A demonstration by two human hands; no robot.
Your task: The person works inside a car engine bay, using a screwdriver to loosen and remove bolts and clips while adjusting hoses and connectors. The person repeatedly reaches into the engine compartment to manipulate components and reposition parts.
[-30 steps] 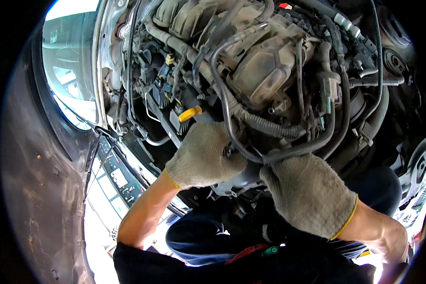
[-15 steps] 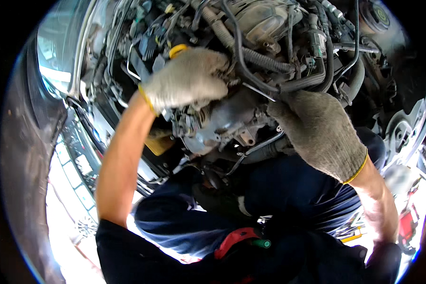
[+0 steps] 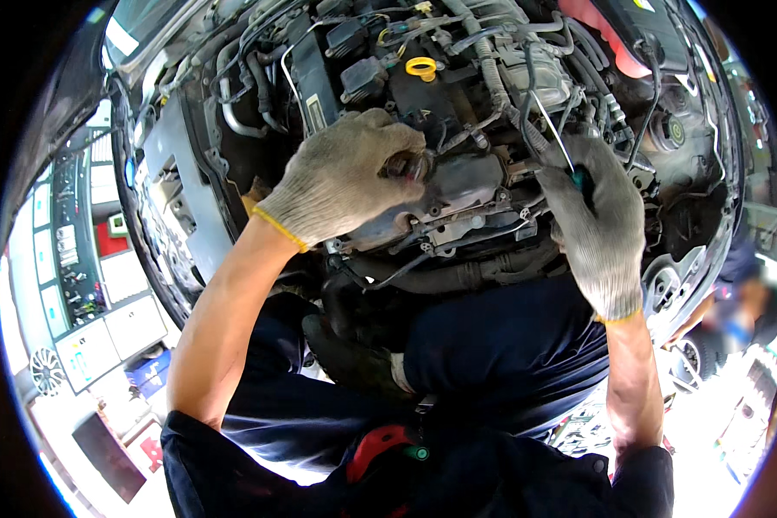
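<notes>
Clerk: Item one, left fingers?
Checker: Fingers (image 3: pixel 397 136) of the left hand (image 3: pixel 347 173), gloved in pale knit with a yellow cuff edge; curled narrow, holding a small dark part (image 3: pixel 405 166) at the thumb side. Exact kind of part: cannot tell.

Clerk: Item two, right fingers?
Checker: Right hand (image 3: pixel 597 216), matching glove, soiled grey; closed in a fist round a slim tool (image 3: pixel 553 131). Bright straight shaft, pointing up and leftward out of the fist; a bit of green handle shows within the grip. Whether the tip touches anything: cannot tell.

Clerk: Between the hands?
Checker: One metal casing (image 3: pixel 466 183), dull silver-grey, dusty. Below it, one thick dark hose (image 3: pixel 462 274), running crosswise.

Clerk: Beyond the hands?
Checker: One yellow loop-shaped handle (image 3: pixel 421 66), above the left hand. One ribbed hose (image 3: pixel 489 73), upright between the yellow handle and the tool. One round dark cap (image 3: pixel 666 132), to the right of the right hand. One red piece (image 3: pixel 596 33), upper right, beside a black housing.

Clerk: Outer entries?
Checker: Dark blue trousers (image 3: pixel 514 332), one pair, worn, knees bent under the engine bay. One spoked wheel (image 3: pixel 47 371), far left. One other person (image 3: pixel 738 298), far right, blurred.
</notes>
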